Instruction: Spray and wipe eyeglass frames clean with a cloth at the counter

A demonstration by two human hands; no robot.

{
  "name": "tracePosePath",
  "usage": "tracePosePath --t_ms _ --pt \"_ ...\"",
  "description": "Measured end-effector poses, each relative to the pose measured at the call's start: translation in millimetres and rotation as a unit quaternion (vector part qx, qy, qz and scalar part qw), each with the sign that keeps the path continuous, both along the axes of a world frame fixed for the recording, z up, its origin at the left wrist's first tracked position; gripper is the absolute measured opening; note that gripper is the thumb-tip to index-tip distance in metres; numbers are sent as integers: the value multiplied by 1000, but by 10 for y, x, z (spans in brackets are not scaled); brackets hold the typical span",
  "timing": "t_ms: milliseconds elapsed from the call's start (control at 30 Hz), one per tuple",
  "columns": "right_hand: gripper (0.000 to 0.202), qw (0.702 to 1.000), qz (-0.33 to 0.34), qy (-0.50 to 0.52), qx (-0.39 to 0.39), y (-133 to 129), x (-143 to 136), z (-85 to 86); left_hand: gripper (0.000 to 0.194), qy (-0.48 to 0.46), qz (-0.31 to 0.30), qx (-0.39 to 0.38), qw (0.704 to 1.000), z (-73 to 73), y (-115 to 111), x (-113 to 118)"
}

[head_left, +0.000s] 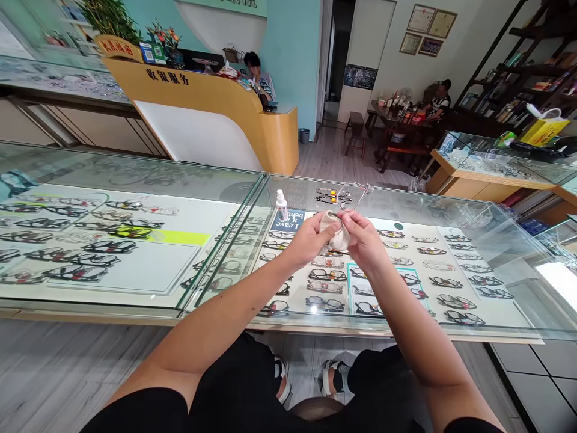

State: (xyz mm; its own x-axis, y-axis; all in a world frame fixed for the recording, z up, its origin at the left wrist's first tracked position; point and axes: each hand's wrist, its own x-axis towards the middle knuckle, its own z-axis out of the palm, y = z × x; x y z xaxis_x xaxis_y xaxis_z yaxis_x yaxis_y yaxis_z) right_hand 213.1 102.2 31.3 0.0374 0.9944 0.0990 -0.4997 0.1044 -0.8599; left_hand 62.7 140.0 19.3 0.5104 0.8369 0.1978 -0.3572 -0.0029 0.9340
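Note:
My left hand [314, 237] is closed on a pale beige cloth [338, 240], its thumb pressing into the folds. The fingers of my right hand [364, 236] grip a pair of thin clear-framed eyeglasses [353, 195] where they meet the cloth. One round rim stands up above my fingertips; the cloth and fingers hide the rest. Both hands meet over the glass top of a display case. A small white spray bottle [282, 205] stands upright on the glass, left of my hands.
Rows of spectacle frames [325, 287] lie inside the glass display case [509, 325]. A second case [153, 296] adjoins on the left. Beyond are a wooden counter [274, 141] with a seated person [264, 84], and another person [439, 105] at a dark table.

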Motion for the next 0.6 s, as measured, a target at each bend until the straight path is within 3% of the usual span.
tracePosePath --t_ms 200,500,600 --pt "37 1000 -4 -16 14 -18 -14 -1 60 -7 56 29 998 -56 4 35" --pt "37 999 -21 29 6 47 162 34 55 13 -8 51 999 20 -26 -9" --pt "35 998 -45 47 27 61 194 24 57 7 9 20 1000 -19 8 -13"
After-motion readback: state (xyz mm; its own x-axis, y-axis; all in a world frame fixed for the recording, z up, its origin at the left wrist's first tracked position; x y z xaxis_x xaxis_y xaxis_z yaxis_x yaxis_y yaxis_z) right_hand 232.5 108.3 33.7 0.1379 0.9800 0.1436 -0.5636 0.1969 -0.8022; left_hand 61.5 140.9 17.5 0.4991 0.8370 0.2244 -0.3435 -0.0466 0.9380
